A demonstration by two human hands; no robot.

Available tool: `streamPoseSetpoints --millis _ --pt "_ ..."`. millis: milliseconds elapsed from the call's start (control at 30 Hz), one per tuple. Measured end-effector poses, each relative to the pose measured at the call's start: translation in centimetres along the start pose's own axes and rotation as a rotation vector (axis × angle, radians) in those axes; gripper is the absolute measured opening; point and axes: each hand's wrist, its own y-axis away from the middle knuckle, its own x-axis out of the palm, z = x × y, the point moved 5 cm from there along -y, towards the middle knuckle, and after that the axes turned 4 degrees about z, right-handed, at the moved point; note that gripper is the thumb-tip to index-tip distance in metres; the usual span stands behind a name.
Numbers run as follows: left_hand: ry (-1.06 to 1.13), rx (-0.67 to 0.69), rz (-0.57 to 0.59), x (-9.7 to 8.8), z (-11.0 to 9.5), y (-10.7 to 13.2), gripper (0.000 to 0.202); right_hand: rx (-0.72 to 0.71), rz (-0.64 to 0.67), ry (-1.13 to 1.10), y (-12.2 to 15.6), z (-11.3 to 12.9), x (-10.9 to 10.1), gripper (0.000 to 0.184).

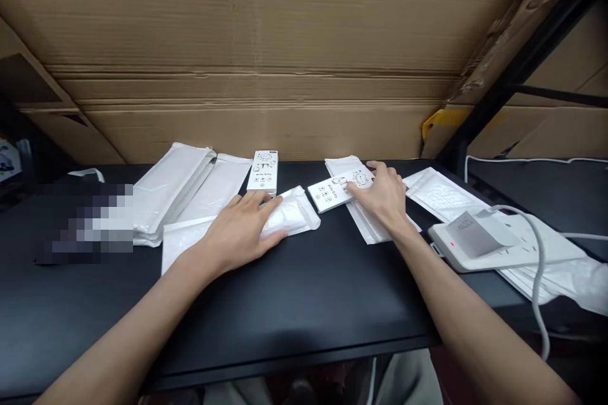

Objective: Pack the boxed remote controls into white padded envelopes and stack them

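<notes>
My left hand (242, 228) lies over a white bubble mailer (297, 212) on the black table, fingers stretched across it and thumb out along its near side. A white box with a cartoon cat print (327, 195) is gripped in my right hand (382, 193), the thumb on its near edge and the fingers at the far end. Part of that box rests above another white mailer (370, 228). Just behind my left fingers, a similar printed white box (265, 171) lies on the table.
Several white mailers (161, 183) are stacked at the left. To the right, a white power strip (527, 243) with a grey plug-in block (475, 234) and a cable sits partly over more mailers (441, 193). Cardboard (266, 95) walls the back; a black metal frame (522, 69) stands right.
</notes>
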Motion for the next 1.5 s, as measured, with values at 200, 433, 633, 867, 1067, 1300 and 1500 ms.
streamPoseSetpoints --millis 200,433,633,867,1067,1300,1500 --pt "0.001 -0.044 -0.014 0.2 0.2 -0.1 0.058 -0.038 -0.023 -0.051 0.8 1.3 -1.1 0.066" --pt "-0.034 -0.072 -0.025 0.4 0.0 -0.4 0.058 -0.094 0.015 0.015 1.7 2.4 -0.2 0.074" --pt "-0.050 -0.083 -0.033 0.4 -0.1 -0.6 0.061 -0.127 0.056 -0.002 2.1 2.8 0.2 0.075" --pt "-0.040 -0.057 -0.037 0.5 0.0 -0.5 0.064 -0.182 0.067 -0.022 2.3 3.3 0.7 0.075" --pt "-0.033 -0.044 -0.038 0.8 0.1 -0.5 0.067 -0.242 0.153 -0.042 2.9 4.3 1.3 0.062" --pt "-0.040 -0.032 -0.021 1.0 0.1 -0.6 0.069 -0.362 0.238 -0.127 3.3 5.0 1.7 0.047" --pt "-0.036 -0.024 -0.022 1.0 -0.1 -0.6 0.068 -0.419 0.306 -0.241 3.8 5.5 1.8 0.042"
